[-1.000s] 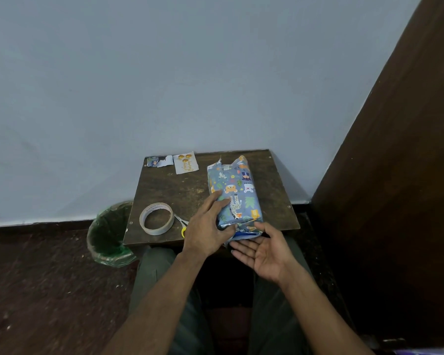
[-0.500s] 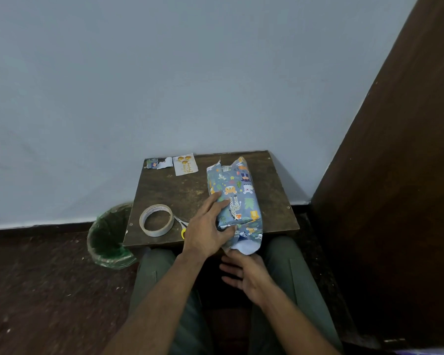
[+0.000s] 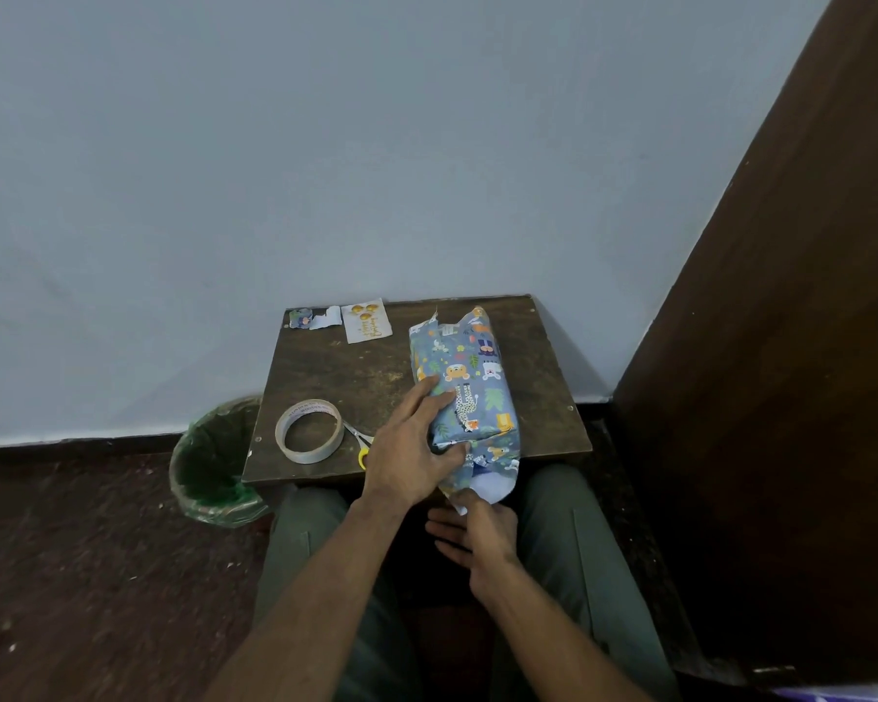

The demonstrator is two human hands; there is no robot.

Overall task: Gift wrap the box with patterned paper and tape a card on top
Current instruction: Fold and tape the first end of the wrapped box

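Box, wrapped in patterned paper, sits at the desk's lower-right edge under the flat-pressing left hand; the right hand, palm-up a second ago, now pinches the overhanging flap for folding.

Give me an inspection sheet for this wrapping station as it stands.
Surface: small dark wooden table, worn top.
Job's things: box in blue animal-print paper, near end flap unfolded; white card at the far edge; tape roll; yellow-handled scissors.
Clutter: paper scraps.
Hands: left hand presses the box; right hand at the hanging flap.
Cables: nothing seen.
Surroundings: green-lined bin, blue wall, brown door.
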